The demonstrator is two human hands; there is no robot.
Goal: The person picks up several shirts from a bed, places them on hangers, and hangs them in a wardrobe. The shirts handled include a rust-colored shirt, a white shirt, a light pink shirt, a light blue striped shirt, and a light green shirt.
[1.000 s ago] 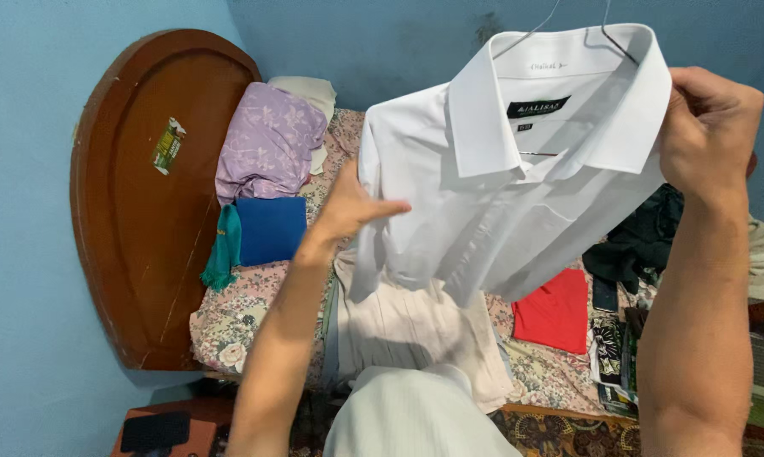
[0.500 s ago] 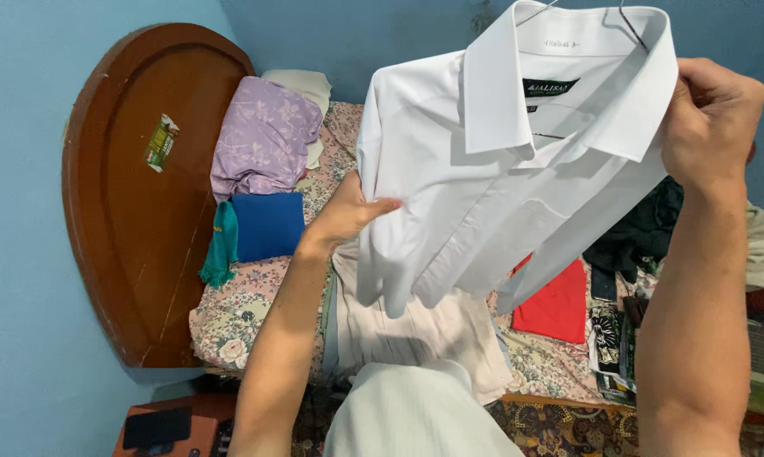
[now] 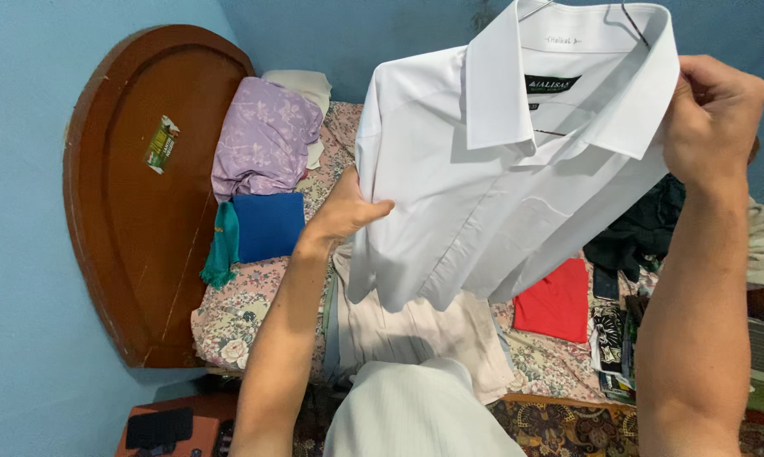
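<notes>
White shirt (image 3: 500,195) hangs on a wire hanger, held up above the bed (image 3: 255,322). Right hand (image 3: 710,118), fingers clamped on the collar edge; left hand (image 3: 348,207) grips the shoulder side. Folding stage apparently in hand; next move needs the hanger freed.

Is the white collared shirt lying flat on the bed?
No, the white collared shirt is held up in the air by the left hand and the right hand.
</notes>
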